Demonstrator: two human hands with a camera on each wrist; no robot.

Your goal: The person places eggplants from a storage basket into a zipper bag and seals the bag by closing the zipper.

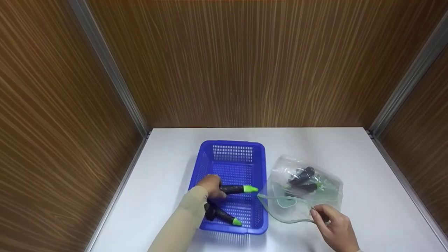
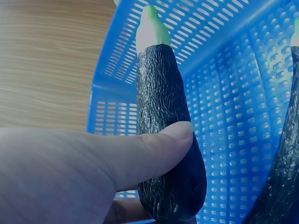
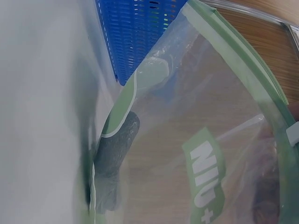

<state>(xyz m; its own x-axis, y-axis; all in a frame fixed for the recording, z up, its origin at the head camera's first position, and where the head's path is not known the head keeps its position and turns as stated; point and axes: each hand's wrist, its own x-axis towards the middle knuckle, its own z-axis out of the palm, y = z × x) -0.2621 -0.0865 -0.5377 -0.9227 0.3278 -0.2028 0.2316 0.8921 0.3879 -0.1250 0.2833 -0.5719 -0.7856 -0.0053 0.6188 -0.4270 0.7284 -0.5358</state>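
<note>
My left hand point(image 1: 211, 186) grips a black, wrinkled eggplant point(image 1: 232, 189) with a bright green tip, over the blue basket point(image 1: 263, 224). In the left wrist view the thumb point(image 2: 163, 147) lies across the thick end of this eggplant. Below it in the basket lies another dark eggplant point(image 1: 224, 215), its thick end partly hidden by the left arm. To the basket's right, my right hand point(image 1: 334, 227) pinches the green edge of a clear zip bag point(image 1: 334, 196). The bag's mouth gapes towards me, and dark eggplants point(image 1: 303, 176) lie inside it.
The basket and bag rest on a white table point(image 1: 164, 164), side by side, with the bag's left corner at the basket's rim. Wood-grain panels point(image 1: 245, 70) rise at the back and both sides, with metal strips point(image 1: 115, 73) at their corners.
</note>
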